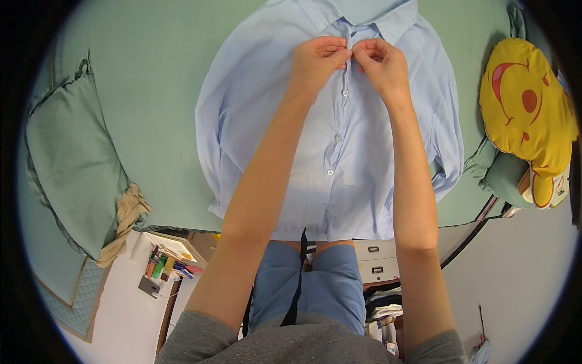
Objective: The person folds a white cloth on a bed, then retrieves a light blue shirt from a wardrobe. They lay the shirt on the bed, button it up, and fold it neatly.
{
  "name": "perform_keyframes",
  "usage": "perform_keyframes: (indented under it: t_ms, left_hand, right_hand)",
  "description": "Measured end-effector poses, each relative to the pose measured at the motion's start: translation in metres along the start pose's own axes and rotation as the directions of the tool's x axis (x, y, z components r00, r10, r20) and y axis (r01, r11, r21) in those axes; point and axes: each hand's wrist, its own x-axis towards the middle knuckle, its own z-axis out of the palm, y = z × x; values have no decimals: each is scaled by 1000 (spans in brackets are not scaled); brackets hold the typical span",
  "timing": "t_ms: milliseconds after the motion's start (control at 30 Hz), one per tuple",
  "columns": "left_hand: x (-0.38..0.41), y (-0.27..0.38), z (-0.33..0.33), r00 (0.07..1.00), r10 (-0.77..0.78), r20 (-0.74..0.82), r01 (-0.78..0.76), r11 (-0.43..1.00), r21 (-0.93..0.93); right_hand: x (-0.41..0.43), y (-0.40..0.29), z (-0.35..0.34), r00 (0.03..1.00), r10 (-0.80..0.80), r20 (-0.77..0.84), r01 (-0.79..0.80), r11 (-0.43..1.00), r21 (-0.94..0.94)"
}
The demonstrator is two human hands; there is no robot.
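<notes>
A light blue button-up shirt (pixel 268 123) lies front side up on a bed, its collar (pixel 398 25) at the far end and its hem towards me. My left hand (pixel 320 59) pinches the front placket just below the collar. Close beside it, my right hand (pixel 379 59) grips the other side of the same placket, fingertips nearly meeting. Whatever button sits between the fingers is hidden. Farther down the placket, several pale buttons (pixel 338 137) show in a row. Both sleeves bend in along the shirt's sides.
A green sheet (pixel 150 91) covers the bed. At the left lies a green pillow (pixel 75 164) with a beige cloth (pixel 125 223) by it. A yellow cartoon-face cushion (pixel 518 100) rests at the right. White drawers (pixel 375 261) stand below the bed's near edge.
</notes>
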Motion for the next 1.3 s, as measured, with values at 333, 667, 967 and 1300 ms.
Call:
perform_keyframes:
  t_ms: [333,667,967,1300]
  left_hand:
    - [0,-7,5,996,81,-27,-79,995,61]
    - [0,-6,4,998,38,-45,-38,999,16]
    - [-1,-6,2,996,91,17,-92,994,59]
    - [10,0,3,999,9,32,-14,989,147]
  right_hand:
    - [-6,5,-3,999,52,-1,-51,985,167]
    - [-12,0,-6,1000,-9,8,7,983,185]
    - [-8,7,-4,1000,0,-4,0,981,193]
    - [-9,13,-6,992,-107,70,100,990,102]
